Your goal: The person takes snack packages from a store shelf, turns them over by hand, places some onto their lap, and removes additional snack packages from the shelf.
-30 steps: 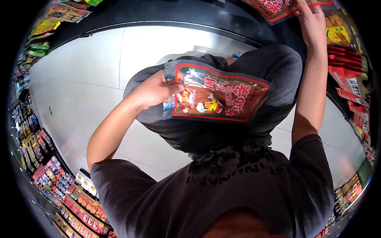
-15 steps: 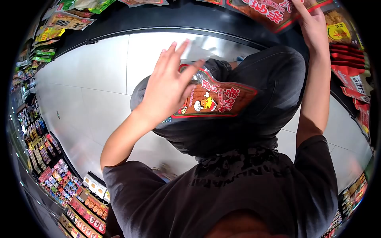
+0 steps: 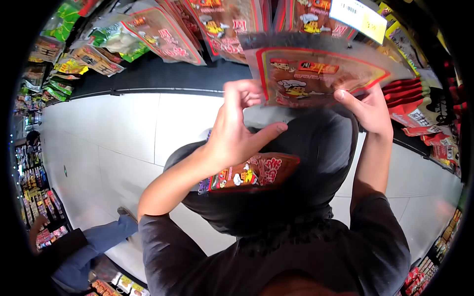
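In front of my knees, my right hand [image 3: 368, 111] pinches the right side of a clear-edged snack packet [image 3: 321, 79] with a red border and a cartoon cook, thumb on its front. My left hand [image 3: 234, 126] is by the packet's left edge, fingers bent and thumb stretched well apart; whether the fingertips touch the plastic is unclear. A second packet [image 3: 247, 172] of similar design lies across my lap, partly covered by my left hand and wrist.
Hanging packets [image 3: 224, 24] of the same kind fill the rack ahead, beside a price tag [image 3: 358, 17]. Red snack bags [image 3: 419, 111] hang at right. Behind on the left, a person in blue jeans [image 3: 106, 239] is near stocked shelves [image 3: 44, 202].
My right hand has brought its packet down from the rack towards me. My left hand has moved up to that packet's edge. A person has come into view at lower left.
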`<action>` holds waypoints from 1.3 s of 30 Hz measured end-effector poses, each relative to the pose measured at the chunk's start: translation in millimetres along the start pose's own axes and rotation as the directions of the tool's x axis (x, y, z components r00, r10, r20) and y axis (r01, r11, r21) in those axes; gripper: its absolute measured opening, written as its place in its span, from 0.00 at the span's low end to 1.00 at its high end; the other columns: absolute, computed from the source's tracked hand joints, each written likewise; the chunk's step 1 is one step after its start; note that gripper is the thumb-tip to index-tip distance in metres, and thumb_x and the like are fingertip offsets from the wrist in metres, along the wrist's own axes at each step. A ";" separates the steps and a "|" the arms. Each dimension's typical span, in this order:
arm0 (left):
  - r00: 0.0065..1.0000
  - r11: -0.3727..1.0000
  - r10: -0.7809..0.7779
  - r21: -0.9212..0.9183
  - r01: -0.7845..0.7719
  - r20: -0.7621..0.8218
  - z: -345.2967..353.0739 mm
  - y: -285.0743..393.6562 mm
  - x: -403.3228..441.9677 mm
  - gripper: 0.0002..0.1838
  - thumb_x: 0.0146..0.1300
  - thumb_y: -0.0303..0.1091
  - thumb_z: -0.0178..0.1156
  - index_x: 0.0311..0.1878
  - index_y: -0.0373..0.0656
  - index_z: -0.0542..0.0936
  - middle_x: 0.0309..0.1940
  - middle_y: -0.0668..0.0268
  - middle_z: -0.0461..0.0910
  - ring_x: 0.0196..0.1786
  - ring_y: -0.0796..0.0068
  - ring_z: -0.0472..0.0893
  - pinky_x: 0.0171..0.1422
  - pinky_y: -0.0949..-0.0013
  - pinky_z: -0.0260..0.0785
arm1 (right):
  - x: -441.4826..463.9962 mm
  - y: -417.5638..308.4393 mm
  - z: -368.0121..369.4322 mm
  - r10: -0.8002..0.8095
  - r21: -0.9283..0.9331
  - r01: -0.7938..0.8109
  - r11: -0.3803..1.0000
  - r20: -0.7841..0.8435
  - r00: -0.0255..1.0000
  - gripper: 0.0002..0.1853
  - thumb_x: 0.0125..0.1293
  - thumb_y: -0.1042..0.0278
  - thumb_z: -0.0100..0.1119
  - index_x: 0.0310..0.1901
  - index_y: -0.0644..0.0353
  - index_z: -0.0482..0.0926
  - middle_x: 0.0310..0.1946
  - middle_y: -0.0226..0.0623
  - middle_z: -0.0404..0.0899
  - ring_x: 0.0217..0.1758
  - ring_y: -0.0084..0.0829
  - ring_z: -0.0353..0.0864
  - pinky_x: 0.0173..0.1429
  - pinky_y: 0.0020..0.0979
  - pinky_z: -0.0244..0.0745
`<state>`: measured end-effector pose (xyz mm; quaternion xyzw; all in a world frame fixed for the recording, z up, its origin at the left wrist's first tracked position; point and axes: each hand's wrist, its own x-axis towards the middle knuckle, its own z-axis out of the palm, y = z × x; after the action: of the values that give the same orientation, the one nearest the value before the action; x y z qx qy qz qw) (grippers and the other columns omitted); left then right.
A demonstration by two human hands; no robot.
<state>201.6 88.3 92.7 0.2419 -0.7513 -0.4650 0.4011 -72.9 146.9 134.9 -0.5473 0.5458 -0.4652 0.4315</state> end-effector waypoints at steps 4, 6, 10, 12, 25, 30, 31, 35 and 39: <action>0.981 0.893 -0.007 -0.442 -0.081 -0.193 10.8 -12.7 8.5 0.30 0.55 0.19 0.68 0.56 0.40 0.61 0.47 0.58 0.73 0.44 0.76 0.79 0.49 0.72 0.73 | 9.9 -15.3 8.9 -0.158 0.026 0.157 0.987 0.057 0.986 0.15 0.59 0.72 0.65 0.47 0.67 0.78 0.43 0.35 0.81 0.47 0.25 0.79 0.53 0.28 0.73; 0.992 0.915 -0.088 -0.402 0.044 -0.093 -7.0 6.0 9.9 0.30 0.56 0.19 0.67 0.58 0.39 0.61 0.47 0.60 0.74 0.45 0.77 0.79 0.49 0.72 0.73 | 14.5 -25.7 19.8 -0.085 0.045 0.080 0.996 0.112 0.990 0.16 0.57 0.73 0.66 0.47 0.68 0.79 0.45 0.36 0.81 0.46 0.24 0.78 0.52 0.28 0.73; 0.984 0.914 -0.175 -0.372 0.165 0.006 -31.7 8.0 9.4 0.25 0.60 0.21 0.64 0.59 0.37 0.67 0.47 0.65 0.77 0.48 0.79 0.78 0.54 0.72 0.71 | 29.9 -37.1 47.3 -0.126 0.133 0.101 0.986 0.193 0.973 0.22 0.57 0.72 0.64 0.54 0.69 0.77 0.41 0.31 0.81 0.44 0.19 0.76 0.50 0.25 0.72; 0.993 0.938 -0.105 -0.337 0.081 -0.053 -41.1 5.9 12.0 0.20 0.61 0.24 0.62 0.56 0.36 0.70 0.47 0.65 0.78 0.49 0.78 0.78 0.56 0.70 0.71 | 41.6 -32.9 52.3 -0.114 0.089 0.098 0.991 0.199 0.973 0.19 0.65 0.66 0.59 0.54 0.69 0.77 0.42 0.32 0.82 0.45 0.19 0.76 0.52 0.25 0.72; 0.940 0.813 -0.341 -0.503 0.293 -0.002 -50.2 -27.2 2.1 0.16 0.63 0.21 0.59 0.54 0.35 0.71 0.46 0.64 0.80 0.49 0.79 0.79 0.55 0.71 0.72 | 70.1 31.7 96.9 0.026 0.380 -0.028 0.925 0.010 1.000 0.23 0.76 0.53 0.44 0.45 0.68 0.80 0.39 0.31 0.82 0.40 0.16 0.76 0.46 0.22 0.72; 0.913 0.808 -0.408 -0.455 0.374 0.025 -50.7 -40.9 6.8 0.15 0.63 0.20 0.59 0.54 0.36 0.72 0.45 0.64 0.81 0.48 0.80 0.79 0.54 0.72 0.72 | 67.6 38.0 95.0 0.053 0.269 -0.045 0.962 -0.024 0.998 0.24 0.76 0.52 0.45 0.41 0.68 0.82 0.33 0.28 0.82 0.34 0.14 0.76 0.40 0.20 0.71; 0.919 0.814 -0.393 -0.454 0.362 0.029 -51.4 -42.3 7.4 0.15 0.63 0.20 0.59 0.53 0.36 0.72 0.45 0.64 0.81 0.48 0.80 0.79 0.54 0.72 0.72 | 67.6 38.1 97.1 0.059 0.268 -0.051 0.962 -0.021 0.998 0.24 0.76 0.52 0.45 0.41 0.68 0.82 0.33 0.28 0.82 0.34 0.14 0.76 0.40 0.20 0.71; 0.940 0.854 -0.341 -0.416 0.312 0.005 -50.5 -41.5 7.3 0.15 0.63 0.20 0.59 0.53 0.36 0.72 0.45 0.64 0.81 0.47 0.80 0.79 0.53 0.72 0.72 | 67.0 44.1 97.3 0.075 0.288 -0.050 0.956 -0.079 0.994 0.24 0.76 0.53 0.45 0.39 0.67 0.83 0.31 0.27 0.82 0.33 0.13 0.75 0.38 0.20 0.70; 0.930 0.861 -0.368 -0.373 0.346 0.015 -52.0 -37.6 7.0 0.16 0.63 0.20 0.59 0.53 0.35 0.72 0.44 0.63 0.82 0.47 0.80 0.79 0.52 0.72 0.72 | 66.0 44.3 100.6 0.080 0.332 -0.048 0.942 -0.083 0.993 0.23 0.76 0.53 0.46 0.38 0.66 0.83 0.29 0.26 0.82 0.32 0.12 0.74 0.36 0.18 0.68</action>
<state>240.4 40.0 74.6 0.3100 -0.5807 -0.6570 0.3675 15.2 75.9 74.4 -0.4269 0.4978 -0.5611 0.5051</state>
